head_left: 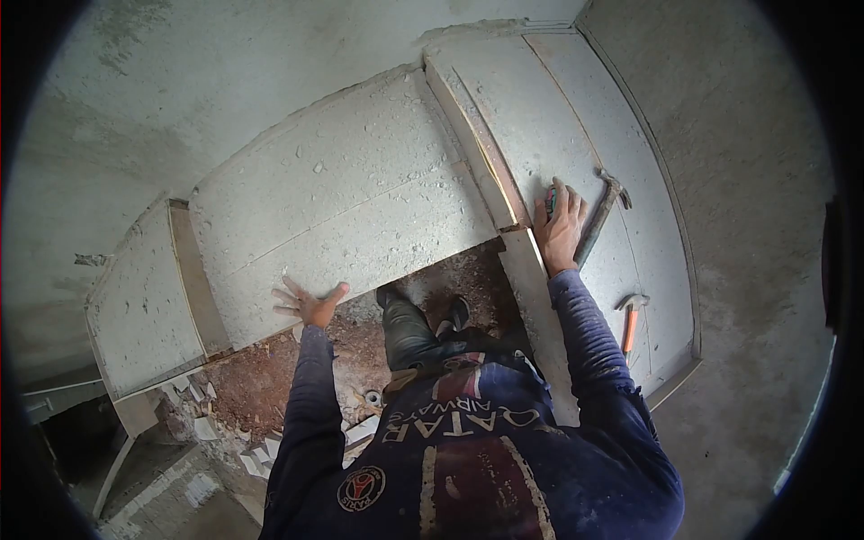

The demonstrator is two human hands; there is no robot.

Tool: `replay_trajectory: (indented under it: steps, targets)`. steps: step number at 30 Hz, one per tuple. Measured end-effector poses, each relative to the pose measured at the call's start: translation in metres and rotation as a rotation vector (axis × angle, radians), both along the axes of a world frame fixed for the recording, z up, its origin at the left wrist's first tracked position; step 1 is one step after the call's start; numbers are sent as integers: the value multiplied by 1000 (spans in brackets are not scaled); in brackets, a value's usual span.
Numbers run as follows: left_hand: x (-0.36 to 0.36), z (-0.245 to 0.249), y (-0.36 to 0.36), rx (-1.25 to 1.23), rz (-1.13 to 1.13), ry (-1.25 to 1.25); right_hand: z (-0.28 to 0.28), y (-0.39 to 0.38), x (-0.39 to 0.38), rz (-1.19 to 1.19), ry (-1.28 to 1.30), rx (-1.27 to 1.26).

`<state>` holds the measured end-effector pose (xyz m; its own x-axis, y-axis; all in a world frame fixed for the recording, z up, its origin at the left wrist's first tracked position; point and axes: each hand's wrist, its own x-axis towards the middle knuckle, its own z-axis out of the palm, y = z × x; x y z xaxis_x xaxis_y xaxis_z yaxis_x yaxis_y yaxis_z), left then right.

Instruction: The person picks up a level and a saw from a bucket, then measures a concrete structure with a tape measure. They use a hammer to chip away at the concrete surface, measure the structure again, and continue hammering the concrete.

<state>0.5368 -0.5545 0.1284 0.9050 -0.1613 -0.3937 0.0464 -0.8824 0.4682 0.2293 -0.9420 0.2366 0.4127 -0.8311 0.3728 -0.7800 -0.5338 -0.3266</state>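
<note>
My left hand [312, 304] lies with spread fingers on a dusty grey panel [360, 180], near its front edge. On the higher panel to the right [531, 99], my right hand [562, 229] is curled, palm down, over a small dark object [551, 200] with a hint of green. Most of that object is hidden by the fingers, so its kind cannot be made out. Just right of this hand lies a claw hammer [598, 220] with a dark handle. A second claw hammer [630, 329], orange-handled, rests nearer my right arm.
A raised step edge [477, 148] divides the two panels. A lower panel [139, 297] is at the left. Rough walls [270, 72] border the panels. Below lies reddish dirt [261, 382] with broken white pieces [256, 461]. My legs stand in the gap.
</note>
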Motion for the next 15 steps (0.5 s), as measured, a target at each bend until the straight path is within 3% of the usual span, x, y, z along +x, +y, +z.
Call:
replay_trajectory:
  steps: [6, 9, 11, 12, 15]
  targets:
    - [-5, 15, -5, 7, 7, 62, 1, 2, -2, 14, -1, 29]
    - [-2, 24, -4, 118, 18, -47, 13, -11, -2, 38, -31, 78]
    - [0, 24, 18, -149, -207, -100, 29, -15, 9, 25, -195, 182]
    - [1, 27, 19, -150, -203, -104, 39, -11, 19, 78, -229, 98]
    - [-25, 52, -10, -473, -43, 222, 75, 34, 81, 385, -295, 313]
